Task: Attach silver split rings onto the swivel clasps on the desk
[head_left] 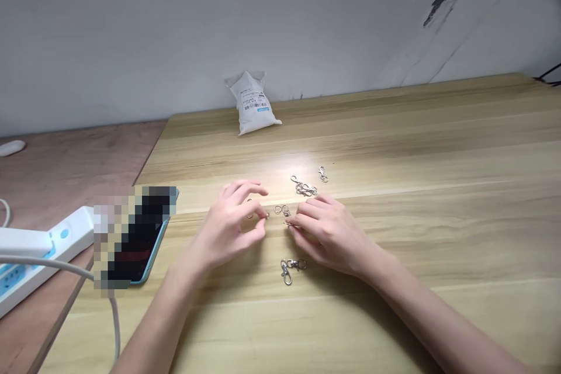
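Both my hands rest on a light wooden table. My left hand has curled fingers, its fingertips pinching a small metal ring. My right hand lies palm down, its fingertips pinched on a small metal piece at the table surface. Between the two hands lie joined metal rings. A finished clasp with rings lies just in front of my hands. Beyond them sits a small heap of lobster clasps and one single clasp.
A white sealed pouch stands by the wall at the back. A phone in a blue case lies at the left edge of the table. A white power strip with a cable lies on the lower reddish table at the left.
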A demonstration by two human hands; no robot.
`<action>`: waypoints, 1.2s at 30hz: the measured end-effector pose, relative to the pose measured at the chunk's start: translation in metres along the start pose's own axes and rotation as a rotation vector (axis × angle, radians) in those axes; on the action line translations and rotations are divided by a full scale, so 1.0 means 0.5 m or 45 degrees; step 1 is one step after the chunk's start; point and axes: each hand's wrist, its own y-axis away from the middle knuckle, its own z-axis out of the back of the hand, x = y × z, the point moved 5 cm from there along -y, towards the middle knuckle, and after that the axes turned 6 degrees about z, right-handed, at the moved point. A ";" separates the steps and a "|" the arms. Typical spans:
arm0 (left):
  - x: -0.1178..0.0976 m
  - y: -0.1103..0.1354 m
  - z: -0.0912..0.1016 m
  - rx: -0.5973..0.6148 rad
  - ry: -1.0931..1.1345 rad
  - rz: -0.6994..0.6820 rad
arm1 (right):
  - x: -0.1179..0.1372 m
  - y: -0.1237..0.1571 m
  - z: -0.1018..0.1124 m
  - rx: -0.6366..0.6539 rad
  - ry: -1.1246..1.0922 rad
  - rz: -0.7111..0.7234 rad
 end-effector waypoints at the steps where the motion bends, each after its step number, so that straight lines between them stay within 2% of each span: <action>1: 0.006 0.002 0.000 0.066 -0.022 -0.022 | -0.005 0.003 0.001 0.026 -0.018 0.010; 6: 0.013 0.009 -0.011 0.247 -0.037 -0.026 | -0.010 0.010 -0.005 0.133 -0.080 0.018; 11: 0.003 0.011 -0.023 0.314 0.032 -0.011 | -0.003 0.010 -0.009 0.179 -0.123 0.027; 13: 0.004 0.010 -0.026 0.281 0.015 0.009 | -0.008 0.011 -0.008 0.173 -0.129 0.011; 20: 0.003 -0.004 -0.057 -0.008 -0.171 0.086 | -0.030 0.010 -0.014 0.059 0.105 -0.214; 26: -0.013 -0.017 -0.081 -0.030 -0.219 0.018 | -0.016 0.002 -0.032 0.055 0.204 -0.264; 36: -0.008 -0.007 -0.069 -0.059 -0.012 0.043 | -0.020 0.004 -0.033 0.008 0.077 -0.198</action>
